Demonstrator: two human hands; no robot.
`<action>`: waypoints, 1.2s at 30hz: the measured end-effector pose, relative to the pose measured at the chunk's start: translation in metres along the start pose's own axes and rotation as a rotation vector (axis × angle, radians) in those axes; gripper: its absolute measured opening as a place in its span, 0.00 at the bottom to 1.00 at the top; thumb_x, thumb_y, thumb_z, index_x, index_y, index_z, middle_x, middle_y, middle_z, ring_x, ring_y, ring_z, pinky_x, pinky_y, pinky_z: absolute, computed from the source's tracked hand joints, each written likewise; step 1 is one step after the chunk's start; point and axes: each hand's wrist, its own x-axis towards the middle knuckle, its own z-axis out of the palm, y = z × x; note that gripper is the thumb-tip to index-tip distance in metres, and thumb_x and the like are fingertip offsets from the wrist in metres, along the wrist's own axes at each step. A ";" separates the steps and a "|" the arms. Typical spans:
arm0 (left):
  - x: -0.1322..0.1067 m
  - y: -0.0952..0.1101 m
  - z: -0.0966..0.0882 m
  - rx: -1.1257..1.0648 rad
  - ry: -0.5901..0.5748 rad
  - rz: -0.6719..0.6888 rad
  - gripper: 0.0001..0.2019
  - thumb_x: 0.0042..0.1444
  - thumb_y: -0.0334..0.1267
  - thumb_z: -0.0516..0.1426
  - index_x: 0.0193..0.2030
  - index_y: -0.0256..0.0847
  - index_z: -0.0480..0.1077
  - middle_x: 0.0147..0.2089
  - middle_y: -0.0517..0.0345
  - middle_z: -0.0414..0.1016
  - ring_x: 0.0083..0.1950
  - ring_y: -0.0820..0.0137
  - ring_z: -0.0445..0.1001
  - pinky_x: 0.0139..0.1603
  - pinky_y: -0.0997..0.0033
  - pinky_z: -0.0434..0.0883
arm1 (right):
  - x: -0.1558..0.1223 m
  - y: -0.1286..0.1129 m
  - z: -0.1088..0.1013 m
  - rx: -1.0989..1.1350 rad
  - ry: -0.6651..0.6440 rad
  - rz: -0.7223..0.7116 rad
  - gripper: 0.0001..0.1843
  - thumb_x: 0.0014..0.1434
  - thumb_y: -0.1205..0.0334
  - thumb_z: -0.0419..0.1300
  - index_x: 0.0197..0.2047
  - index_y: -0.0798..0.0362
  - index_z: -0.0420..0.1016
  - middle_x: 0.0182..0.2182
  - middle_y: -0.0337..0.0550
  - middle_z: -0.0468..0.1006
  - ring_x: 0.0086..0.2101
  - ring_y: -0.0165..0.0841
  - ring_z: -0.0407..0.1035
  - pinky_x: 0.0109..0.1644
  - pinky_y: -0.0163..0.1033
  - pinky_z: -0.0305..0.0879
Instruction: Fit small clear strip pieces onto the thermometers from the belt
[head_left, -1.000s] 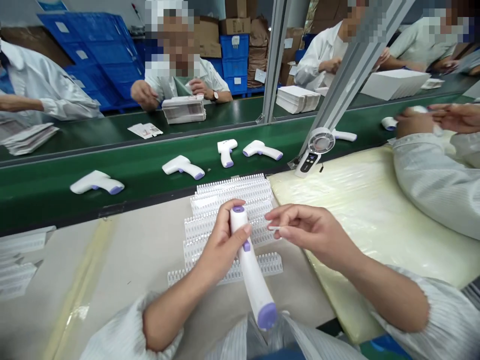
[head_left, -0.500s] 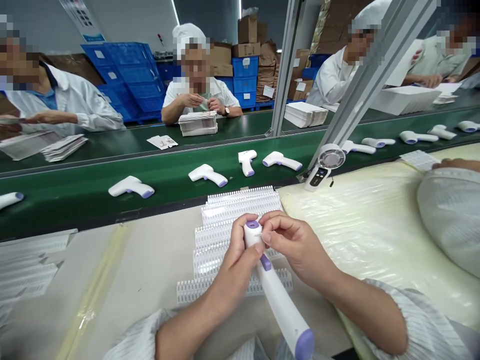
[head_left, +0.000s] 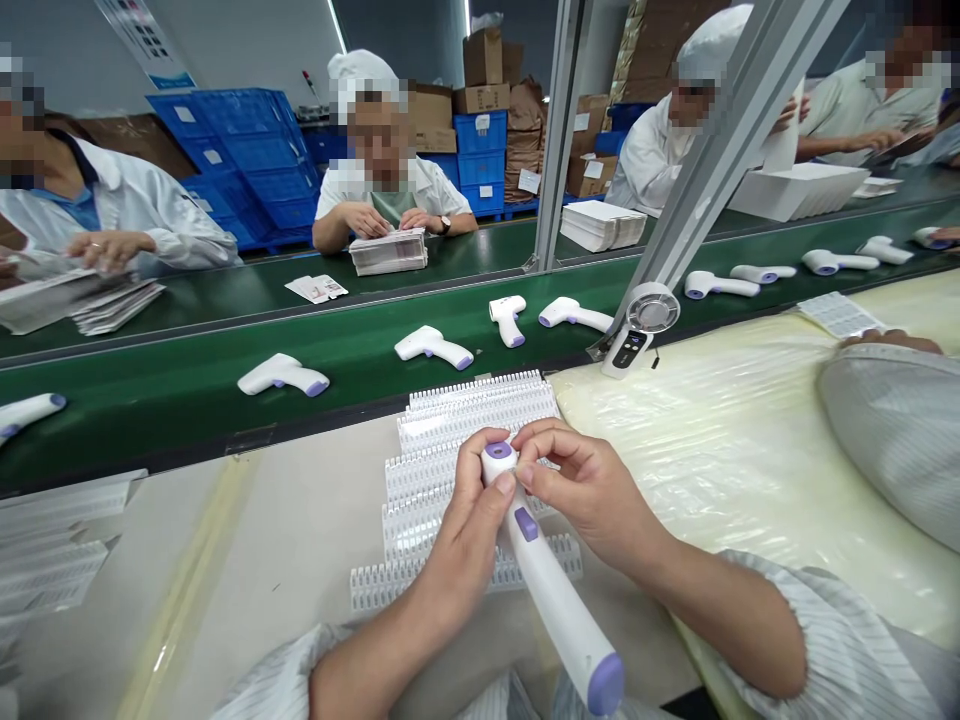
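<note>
A white infrared thermometer (head_left: 559,610) with a purple lens ring, trigger and handle end is held up, its handle slanting toward me at the lower right. My left hand (head_left: 469,530) wraps round its head, thumb on the near side and index finger over the top. The bent fingers of my right hand (head_left: 589,490) are pinched together against the other side of the head; whatever lies between thumb and fingertip is too small to make out. Under both hands lie rows of white slotted plastic strips (head_left: 420,490) on the table.
Past the table edge runs a green conveyor belt (head_left: 360,385) with several thermometers (head_left: 435,347). A handheld fan (head_left: 641,325) stands beside a slanted metal post (head_left: 701,170). Plastic-wrapped padding (head_left: 720,440) covers the right side. Several co-workers sit opposite, handling papers (head_left: 390,252).
The near belt's thermometers have shifted right. My hands keep nearly the same hold; my right fingertips press closer to the head. Opposite, a co-worker's hands have lowered onto the paper stack.
</note>
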 end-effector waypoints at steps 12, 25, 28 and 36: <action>0.013 0.010 -0.025 -0.331 -0.250 0.019 0.25 0.57 0.58 0.63 0.52 0.49 0.61 0.42 0.58 0.69 0.35 0.68 0.72 0.35 0.68 0.72 | 0.040 -0.001 -0.010 -0.162 -0.080 0.132 0.08 0.62 0.55 0.63 0.41 0.50 0.73 0.30 0.38 0.78 0.28 0.33 0.74 0.34 0.40 0.74; 0.237 0.037 -0.165 0.166 0.731 0.296 0.13 0.63 0.38 0.62 0.51 0.35 0.70 0.44 0.54 0.74 0.38 0.70 0.73 0.37 0.70 0.74 | 0.219 0.038 -0.058 -0.881 0.373 0.229 0.20 0.68 0.56 0.64 0.60 0.53 0.73 0.60 0.51 0.73 0.55 0.45 0.72 0.58 0.58 0.71; 0.243 0.019 -0.183 0.299 0.830 0.248 0.14 0.67 0.41 0.60 0.54 0.35 0.71 0.49 0.51 0.74 0.44 0.67 0.76 0.43 0.64 0.78 | 0.214 0.037 -0.059 -0.747 0.391 0.184 0.21 0.70 0.57 0.61 0.62 0.55 0.71 0.60 0.54 0.74 0.56 0.46 0.72 0.59 0.57 0.71; 0.226 0.031 -0.175 0.715 0.746 0.151 0.16 0.64 0.39 0.62 0.56 0.36 0.72 0.65 0.46 0.69 0.69 0.52 0.63 0.71 0.39 0.60 | 0.120 -0.008 -0.027 -0.076 0.245 0.084 0.21 0.74 0.56 0.46 0.62 0.53 0.71 0.50 0.51 0.83 0.42 0.35 0.78 0.48 0.40 0.79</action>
